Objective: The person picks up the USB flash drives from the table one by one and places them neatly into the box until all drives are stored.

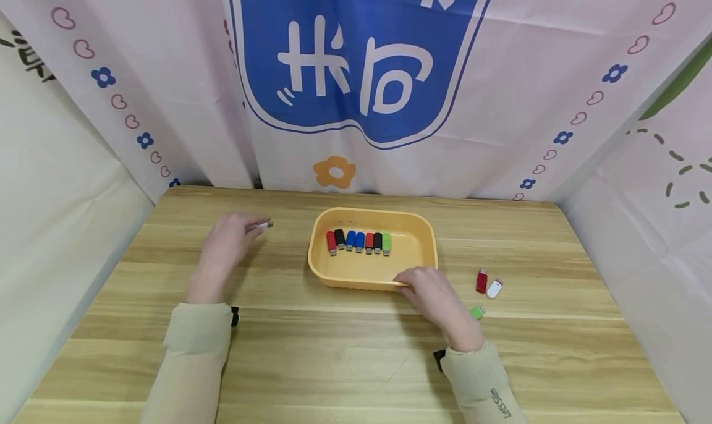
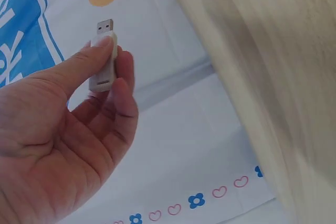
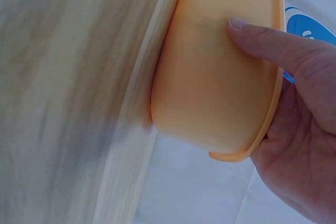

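Observation:
My left hand [image 1: 227, 246] pinches a white USB flash drive [image 2: 103, 66] between thumb and fingers, its metal plug pointing away from the palm. It is held to the left of a yellow-orange plastic tray [image 1: 356, 283]. With thumb outside and fingers over the rim, my right hand [image 1: 432, 295] grips the tray's near right edge. Inside the tray, several USB drives lie side by side in a row: a red drive [image 1: 331, 241] at the left end, black and blue ones between, and a green drive [image 1: 386, 243] at the right end.
Right of the tray, a dark red USB drive [image 1: 481, 281] and a white one [image 1: 494, 288] lie on the wooden table [image 1: 334, 362]. A green drive [image 1: 477, 313] sits partly hidden behind my right wrist. A printed curtain [image 1: 478, 146] hangs behind the table.

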Available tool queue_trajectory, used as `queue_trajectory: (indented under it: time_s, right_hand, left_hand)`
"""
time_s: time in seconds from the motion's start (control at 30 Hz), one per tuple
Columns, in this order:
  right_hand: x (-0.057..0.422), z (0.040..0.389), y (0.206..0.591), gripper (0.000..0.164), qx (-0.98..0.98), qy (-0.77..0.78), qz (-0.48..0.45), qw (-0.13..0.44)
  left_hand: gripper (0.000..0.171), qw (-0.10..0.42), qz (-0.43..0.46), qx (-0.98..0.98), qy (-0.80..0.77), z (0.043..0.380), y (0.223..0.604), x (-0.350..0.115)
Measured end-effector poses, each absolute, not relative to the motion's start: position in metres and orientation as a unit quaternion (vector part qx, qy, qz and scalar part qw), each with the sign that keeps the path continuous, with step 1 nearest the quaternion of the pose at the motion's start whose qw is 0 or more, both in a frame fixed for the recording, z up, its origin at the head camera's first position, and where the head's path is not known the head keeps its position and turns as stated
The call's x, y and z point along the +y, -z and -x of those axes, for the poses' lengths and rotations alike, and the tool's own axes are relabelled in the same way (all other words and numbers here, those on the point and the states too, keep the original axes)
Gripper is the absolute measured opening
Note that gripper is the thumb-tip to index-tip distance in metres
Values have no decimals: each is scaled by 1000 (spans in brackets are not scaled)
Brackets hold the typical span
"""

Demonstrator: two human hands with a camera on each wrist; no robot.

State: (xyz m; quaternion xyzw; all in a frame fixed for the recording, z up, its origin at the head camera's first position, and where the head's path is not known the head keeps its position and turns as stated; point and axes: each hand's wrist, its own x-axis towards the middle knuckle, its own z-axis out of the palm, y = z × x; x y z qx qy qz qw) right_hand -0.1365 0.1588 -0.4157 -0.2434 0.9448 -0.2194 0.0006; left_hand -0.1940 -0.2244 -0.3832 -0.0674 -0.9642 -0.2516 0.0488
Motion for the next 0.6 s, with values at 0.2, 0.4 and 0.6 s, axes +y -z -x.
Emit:
queue_trajectory:
  time_s: [0.2, 0.4, 0.6]
  right_hand:
    - [159, 136, 415, 7, 945, 219, 242, 0]
    - [159, 136, 415, 7, 945, 219, 245, -3]
    - [159, 136, 416, 7, 945, 216, 247, -5]
  left_hand:
    - [23, 94, 65, -954, 278, 196, 382, -216]
    - [17, 132, 72, -946, 287, 196, 381, -204]
    - [14, 175, 103, -932, 302, 195, 380, -187]
